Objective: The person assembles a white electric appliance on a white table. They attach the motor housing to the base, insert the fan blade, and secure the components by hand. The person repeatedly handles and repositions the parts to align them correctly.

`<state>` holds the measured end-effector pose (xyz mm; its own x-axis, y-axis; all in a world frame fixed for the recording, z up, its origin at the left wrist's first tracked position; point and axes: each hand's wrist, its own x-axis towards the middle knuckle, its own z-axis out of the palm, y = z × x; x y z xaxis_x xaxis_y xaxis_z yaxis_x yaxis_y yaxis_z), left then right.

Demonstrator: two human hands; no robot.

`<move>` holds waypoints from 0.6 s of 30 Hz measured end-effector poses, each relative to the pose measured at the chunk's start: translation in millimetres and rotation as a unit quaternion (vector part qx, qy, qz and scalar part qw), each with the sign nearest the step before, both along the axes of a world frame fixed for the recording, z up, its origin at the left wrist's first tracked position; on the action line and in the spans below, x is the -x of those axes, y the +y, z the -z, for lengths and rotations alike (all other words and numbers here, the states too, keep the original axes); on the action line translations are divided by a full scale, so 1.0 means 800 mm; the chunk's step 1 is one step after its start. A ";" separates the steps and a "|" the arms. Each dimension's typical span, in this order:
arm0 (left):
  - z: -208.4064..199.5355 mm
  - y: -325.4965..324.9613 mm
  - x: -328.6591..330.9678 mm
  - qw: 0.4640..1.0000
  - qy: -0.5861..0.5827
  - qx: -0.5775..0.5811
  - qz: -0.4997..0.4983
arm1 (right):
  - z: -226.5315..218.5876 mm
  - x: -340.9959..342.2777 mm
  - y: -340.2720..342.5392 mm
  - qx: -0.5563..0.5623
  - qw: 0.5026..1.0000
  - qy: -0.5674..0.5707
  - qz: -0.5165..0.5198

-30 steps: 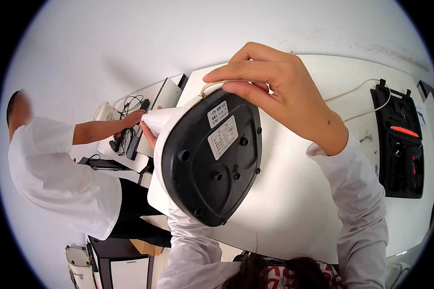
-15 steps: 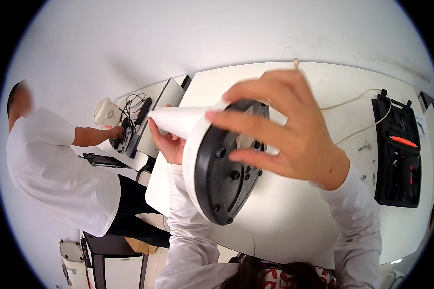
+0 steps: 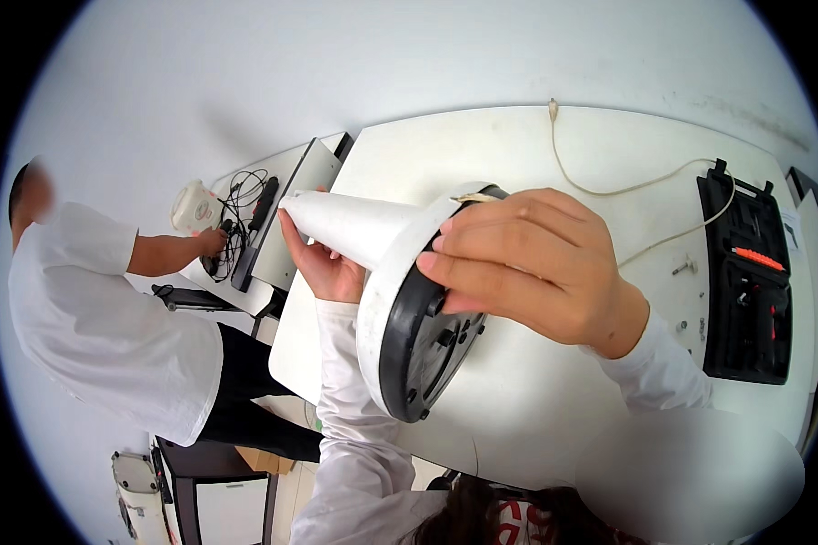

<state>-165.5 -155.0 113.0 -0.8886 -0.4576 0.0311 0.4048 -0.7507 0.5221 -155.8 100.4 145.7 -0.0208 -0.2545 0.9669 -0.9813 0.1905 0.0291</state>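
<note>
A white stand (image 3: 364,227) with a tapered column and a round base is held tilted on its side above the white table. Its black underside (image 3: 404,350), dotted with dark feet and screws, faces right and toward me. My left hand (image 3: 332,272) supports the narrow column from behind and below, its fingers partly hidden. Over the upper edge of the base, my right hand (image 3: 545,272) is closed, fingers bent round the black rim. A pale cord (image 3: 600,193) lies on the table, passing out of sight behind my right hand.
At the right lies an open black tool case (image 3: 750,282) with an orange-handled tool; loose metal parts (image 3: 684,265) lie beside it. A co-worker (image 3: 109,291) in white stands at the left, reaching to a side table with black cables (image 3: 236,232) and a white appliance (image 3: 194,209).
My right hand has come down from spread fingers to a closed grip on the base's rim. The base has turned slightly, showing less of its underside.
</note>
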 end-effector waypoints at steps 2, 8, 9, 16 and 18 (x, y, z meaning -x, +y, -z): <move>-0.001 -0.003 -0.002 1.000 -0.004 0.001 0.010 | 0.000 0.003 -0.003 0.007 1.000 0.005 0.000; -0.019 0.034 -0.005 0.995 -0.073 -0.004 -0.063 | 0.007 -0.007 -0.015 0.004 0.999 -0.030 0.020; -0.014 0.028 -0.002 0.997 -0.066 -0.010 -0.042 | 0.006 -0.007 -0.012 -0.016 0.999 -0.050 0.013; 0.016 -0.012 -0.007 0.993 -0.031 0.050 0.104 | -0.005 0.002 -0.010 -0.048 0.990 -0.120 -0.059; -0.006 0.028 -0.018 0.986 -0.048 0.116 0.111 | -0.009 0.014 -0.008 -0.055 0.990 -0.119 -0.055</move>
